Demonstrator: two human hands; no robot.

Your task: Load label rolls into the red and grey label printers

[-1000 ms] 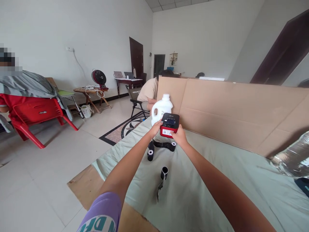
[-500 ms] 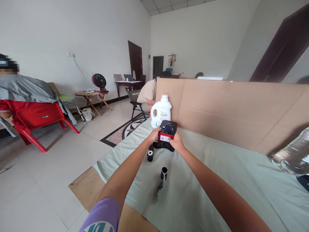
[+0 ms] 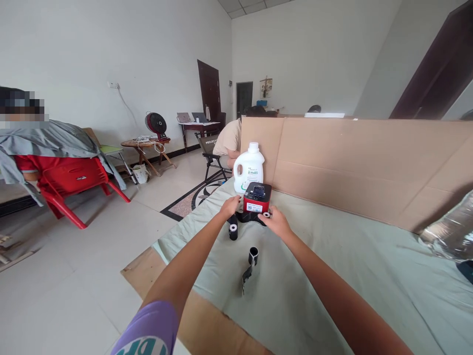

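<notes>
A red and black box-shaped device [image 3: 257, 198] stands in front of a white jug [image 3: 249, 170] on the pale green cloth [image 3: 318, 256]. My left hand [image 3: 230, 206] is beside the device's left side, apart from it, with nothing visible in it. At the device's lower right, my right hand [image 3: 276, 220] is by a small white-ended roll [image 3: 266, 215]; its fingers partly hide the contact. A black item [image 3: 246, 217] lies under the device's front edge. Nearer me are a black roll [image 3: 233, 231] and another roll with a loose strip [image 3: 253, 255].
Behind the cloth stands a long cardboard panel [image 3: 351, 167]. A silvery wrapped bundle [image 3: 449, 231] lies at the right. Two seated people are at the left, one on a red chair [image 3: 76, 180]. A fan [image 3: 156, 124] stands on a round table.
My hands have come off the sides of the red device. The left has drawn away leftward, and the right has shifted lower to the small roll. The view has turned slightly left.
</notes>
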